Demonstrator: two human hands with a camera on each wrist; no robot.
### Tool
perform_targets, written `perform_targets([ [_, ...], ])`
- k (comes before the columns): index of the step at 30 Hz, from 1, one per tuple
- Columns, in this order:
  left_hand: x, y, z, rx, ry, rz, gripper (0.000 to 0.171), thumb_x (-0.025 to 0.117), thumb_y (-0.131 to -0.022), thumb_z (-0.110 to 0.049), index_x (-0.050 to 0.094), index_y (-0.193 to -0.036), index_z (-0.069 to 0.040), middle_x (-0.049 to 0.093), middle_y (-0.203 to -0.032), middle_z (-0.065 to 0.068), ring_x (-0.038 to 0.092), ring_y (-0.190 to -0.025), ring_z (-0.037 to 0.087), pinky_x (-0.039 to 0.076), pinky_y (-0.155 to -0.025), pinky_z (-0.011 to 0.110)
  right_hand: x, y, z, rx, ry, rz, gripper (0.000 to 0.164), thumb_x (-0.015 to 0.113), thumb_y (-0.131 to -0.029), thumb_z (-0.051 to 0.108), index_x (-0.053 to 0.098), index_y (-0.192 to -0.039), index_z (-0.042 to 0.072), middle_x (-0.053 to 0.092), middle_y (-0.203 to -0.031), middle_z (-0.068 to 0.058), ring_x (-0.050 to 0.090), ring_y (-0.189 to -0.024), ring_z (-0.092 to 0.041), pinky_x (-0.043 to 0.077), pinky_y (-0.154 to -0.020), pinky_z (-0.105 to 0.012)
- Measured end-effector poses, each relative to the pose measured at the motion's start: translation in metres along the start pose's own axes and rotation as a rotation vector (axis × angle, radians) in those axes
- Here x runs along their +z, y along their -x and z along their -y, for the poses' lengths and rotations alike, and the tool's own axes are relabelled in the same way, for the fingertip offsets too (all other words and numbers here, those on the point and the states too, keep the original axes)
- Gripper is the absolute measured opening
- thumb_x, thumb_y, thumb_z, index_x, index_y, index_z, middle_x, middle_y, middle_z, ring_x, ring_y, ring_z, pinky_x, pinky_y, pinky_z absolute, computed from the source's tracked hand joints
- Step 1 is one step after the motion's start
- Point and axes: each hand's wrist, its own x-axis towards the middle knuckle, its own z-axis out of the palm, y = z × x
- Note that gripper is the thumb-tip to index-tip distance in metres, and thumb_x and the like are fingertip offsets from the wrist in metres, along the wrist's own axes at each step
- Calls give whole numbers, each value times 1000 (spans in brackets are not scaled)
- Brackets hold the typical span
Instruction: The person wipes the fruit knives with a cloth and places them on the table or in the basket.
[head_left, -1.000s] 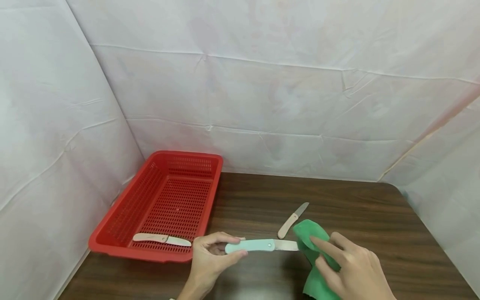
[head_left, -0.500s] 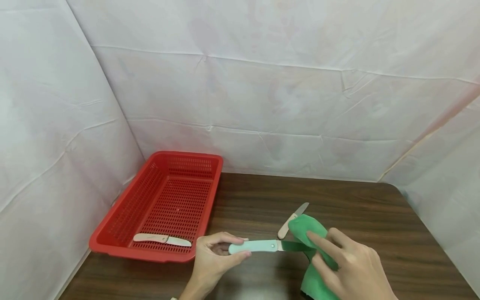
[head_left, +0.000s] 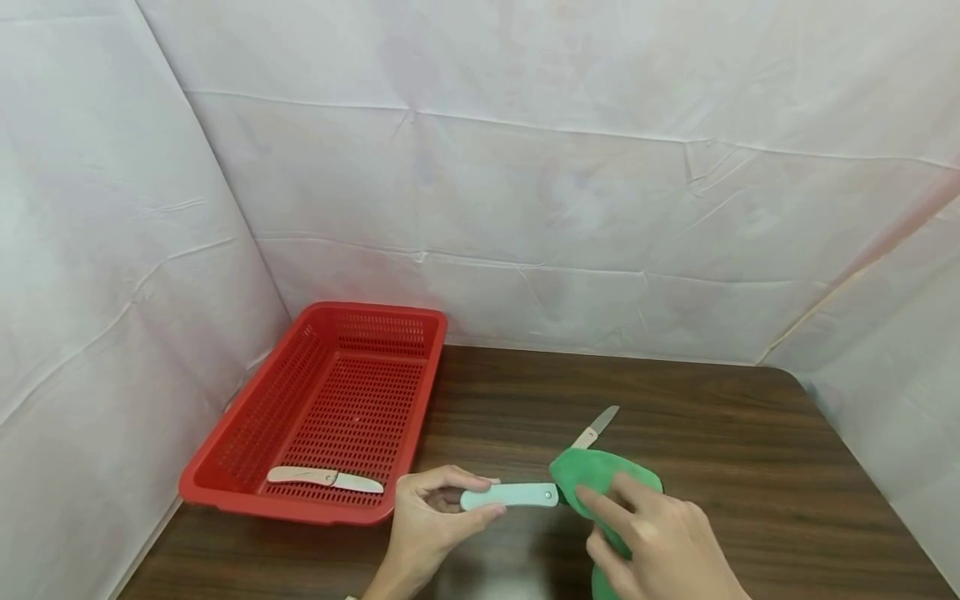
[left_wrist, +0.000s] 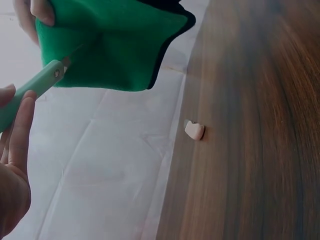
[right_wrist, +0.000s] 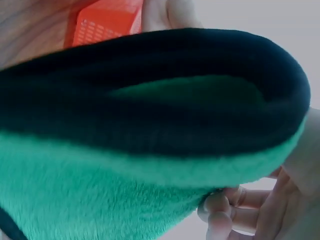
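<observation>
A person's two bare hands meet low in the scene, lifted above a table. The left hand [head_left: 431, 510] reaches up from the bottom edge, thumb and fingers pinching the pale mint handle of a knife [head_left: 510, 496], which lies roughly level and points right. The right hand [head_left: 663, 533] comes in from the lower right, palm down, its fingers gripping a green cloth [head_left: 600, 472] wrapped about the blade (the wrist views show the cloth's black edging). The table [head_left: 757, 467] is dark brown wood grain with a rounded far corner. On it, partly behind the cloth, lies a second knife [head_left: 606, 418]; a red basket [head_left: 356, 392] at left holds a third knife [head_left: 302, 475]. Creased whitish sheets [head_left: 525, 192] hang as walls.
</observation>
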Motion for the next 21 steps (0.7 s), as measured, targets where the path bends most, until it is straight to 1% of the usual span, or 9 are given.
perform_targets([
  [3,1,0,-1,7,0,-2,24,73,-62,10,62,-83,12,63,-81,25,64,-68,29,53,-51,40,5,2,2,-8,1,37,33,31,-80,22,65,-81,20,33,-65,11,17,-50,4,10,-38,-5],
  [6,1,-1,-1,19,12,4,24,73,-62,10,62,-83,12,63,-81,25,64,-67,29,53,-50,39,10,4,4,-29,11,41,31,31,-77,20,62,-79,20,29,-64,11,16,-51,3,8,-38,-4],
  [8,1,-1,-1,30,23,9,23,72,-62,11,62,-83,12,63,-80,25,64,-67,30,53,-49,39,12,4,4,-35,29,53,33,29,-77,21,61,-78,20,28,-64,12,15,-52,3,6,-39,-4],
  [11,0,0,0,36,33,9,24,72,-61,13,62,-83,11,62,-81,25,64,-68,31,53,-49,38,13,4,4,-37,40,70,33,28,-76,21,61,-78,20,28,-64,11,15,-51,3,6,-39,-4],
  [13,-1,0,0,39,35,7,24,72,-61,13,62,-82,10,63,-81,25,64,-68,31,53,-49,38,12,5,3,-33,35,88,29,33,-74,19,61,-79,20,28,-64,11,15,-51,3,7,-38,-4],
  [16,-2,0,0,46,36,-2,24,72,-60,14,63,-82,9,63,-80,24,64,-69,31,54,-49,37,12,8,0,-28,43,98,29,33,-74,19,62,-79,20,29,-64,11,13,-50,3,8,-38,-5],
  [18,-3,0,-1,54,41,-8,25,72,-59,15,63,-81,9,63,-80,24,64,-69,30,54,-50,36,12,10,-2,-19,57,96,30,32,-75,20,62,-79,21,30,-65,11,11,-49,4,8,-38,-6],
  [20,-4,0,-1,60,49,-14,25,71,-59,17,63,-81,8,63,-80,24,64,-68,30,54,-50,36,12,12,-4,-15,79,80,34,27,-77,22,61,-78,22,30,-65,11,9,-48,4,8,-38,-7],
  [21,-4,0,-2,59,49,-19,26,71,-59,17,63,-81,8,63,-80,23,64,-68,29,54,-50,36,11,13,-5,-9,86,77,34,26,-77,22,60,-78,22,29,-65,11,9,-48,4,8,-37,-7],
])
